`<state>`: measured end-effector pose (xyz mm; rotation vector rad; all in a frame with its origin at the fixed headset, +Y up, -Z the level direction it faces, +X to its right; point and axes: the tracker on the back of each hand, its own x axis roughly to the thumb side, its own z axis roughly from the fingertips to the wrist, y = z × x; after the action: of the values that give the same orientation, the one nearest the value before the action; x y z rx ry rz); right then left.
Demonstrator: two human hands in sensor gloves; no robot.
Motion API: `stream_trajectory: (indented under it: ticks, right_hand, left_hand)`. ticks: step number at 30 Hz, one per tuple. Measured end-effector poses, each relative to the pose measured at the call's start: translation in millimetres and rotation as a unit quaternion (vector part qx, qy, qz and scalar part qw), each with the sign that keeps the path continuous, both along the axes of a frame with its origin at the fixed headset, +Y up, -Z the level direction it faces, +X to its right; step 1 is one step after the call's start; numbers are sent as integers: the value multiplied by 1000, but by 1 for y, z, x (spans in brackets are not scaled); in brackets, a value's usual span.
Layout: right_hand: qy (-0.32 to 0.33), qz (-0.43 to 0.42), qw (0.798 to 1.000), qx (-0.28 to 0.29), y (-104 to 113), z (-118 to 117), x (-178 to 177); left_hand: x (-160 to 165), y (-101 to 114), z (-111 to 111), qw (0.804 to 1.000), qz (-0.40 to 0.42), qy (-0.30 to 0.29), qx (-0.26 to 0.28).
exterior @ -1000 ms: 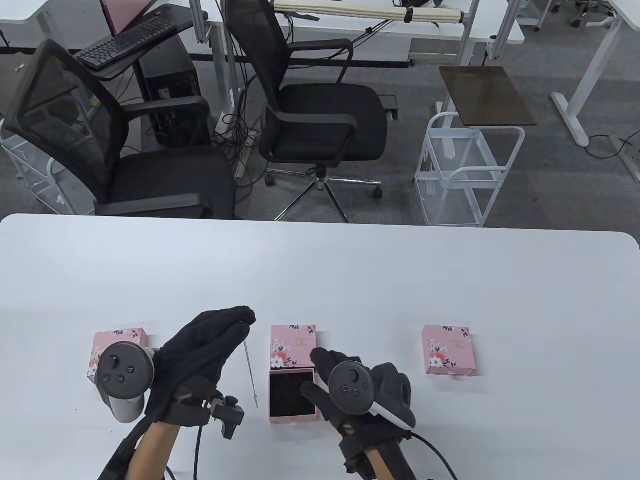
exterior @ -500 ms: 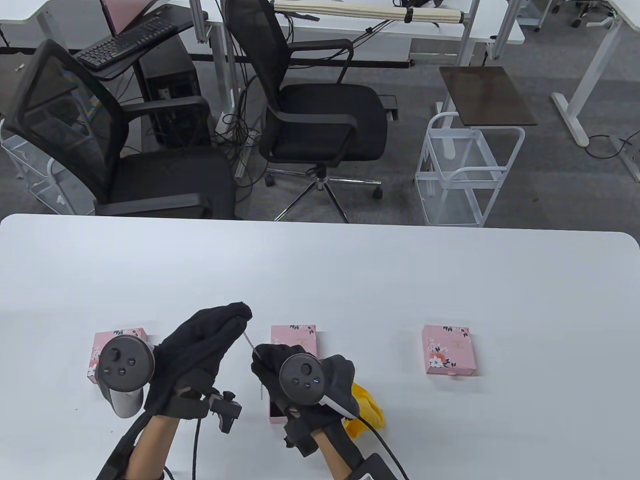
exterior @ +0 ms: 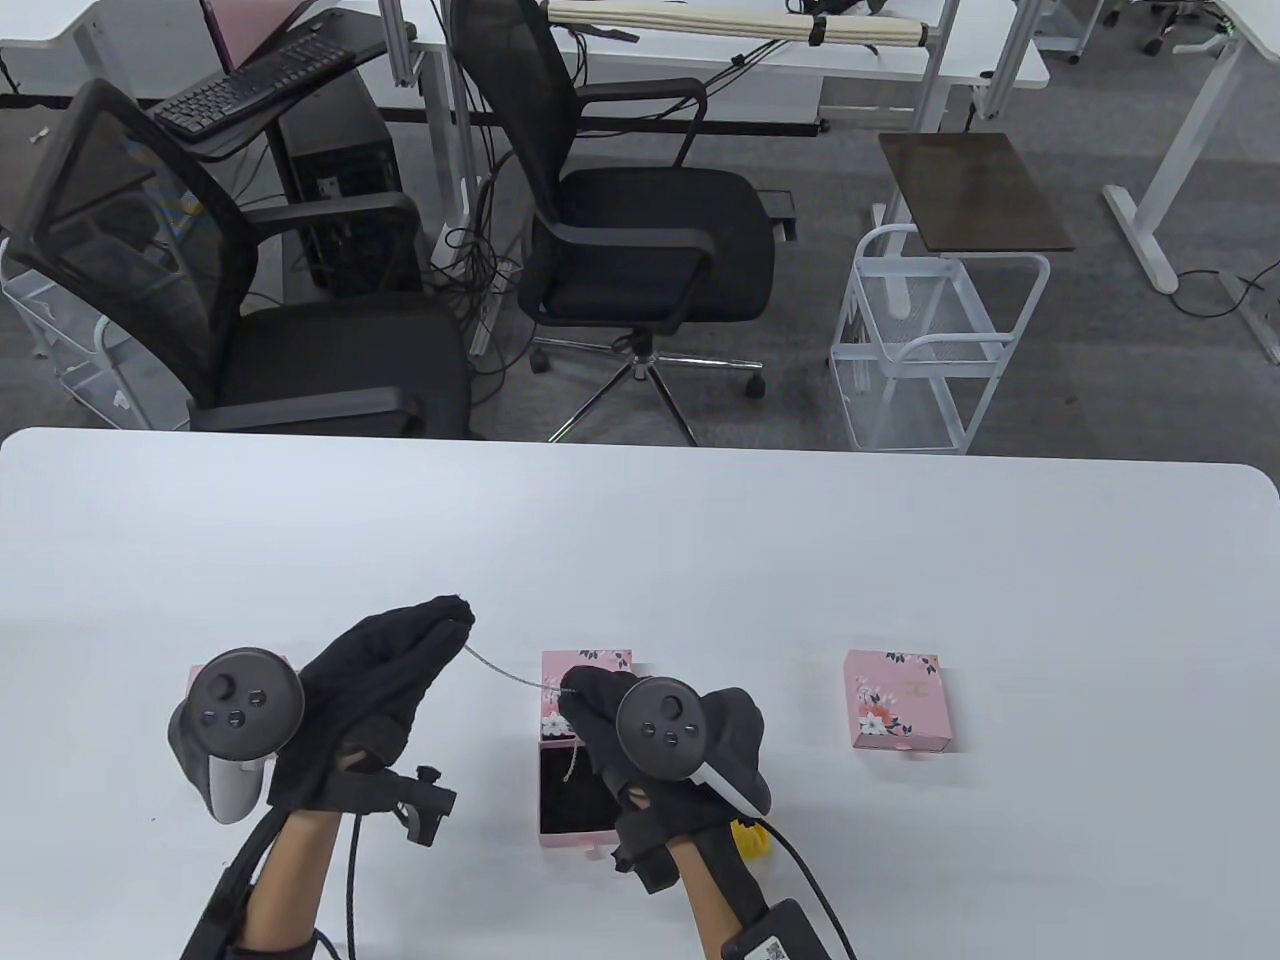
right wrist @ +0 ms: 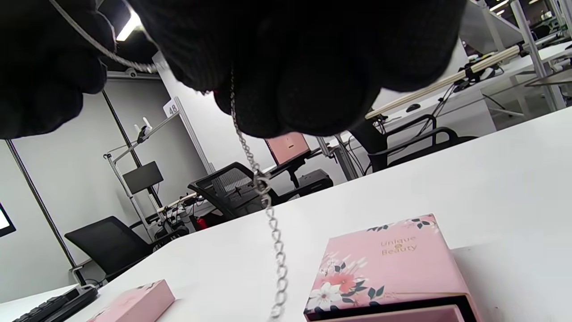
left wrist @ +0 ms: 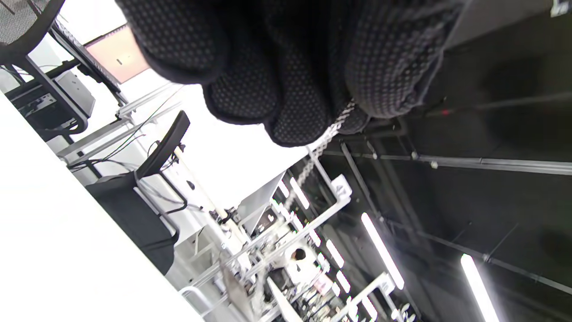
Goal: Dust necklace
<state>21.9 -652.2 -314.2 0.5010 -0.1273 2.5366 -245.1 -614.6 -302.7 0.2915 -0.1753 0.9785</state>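
Left hand (exterior: 385, 665) is raised over the surface (exterior: 800, 560), fingertips pinching one end of the necklace (exterior: 505, 676); the left wrist view confirms the grip is clamped on the chain. The chain runs taut, slanting down to the right hand (exterior: 610, 720), whose fingers are curled round it, grip grasping it too. From there a short tail of chain dangles over the open box (exterior: 578, 800), its dark tray pulled out towards the person beneath the floral sleeve. A scrap of yellow cloth (exterior: 750, 838) peeks out just below the right wrist; who holds it I cannot tell. A second pink box (exterior: 893, 699) sits well to the right, closed, and a third is mostly hidden behind the left tracker.
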Motion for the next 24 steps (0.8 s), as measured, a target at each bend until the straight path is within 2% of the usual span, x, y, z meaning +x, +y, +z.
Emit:
stream_trajectory:
  ticks: [11, 24]
  right_hand:
    - [-8, 18, 1000, -20, -3, -1, 0]
    - [9, 141, 981, -136, -40, -13, -16]
  left_hand:
    - [53, -38, -14, 986, -131, -65, -81]
    - [70, -85, -30, 955, -229, -88, -169]
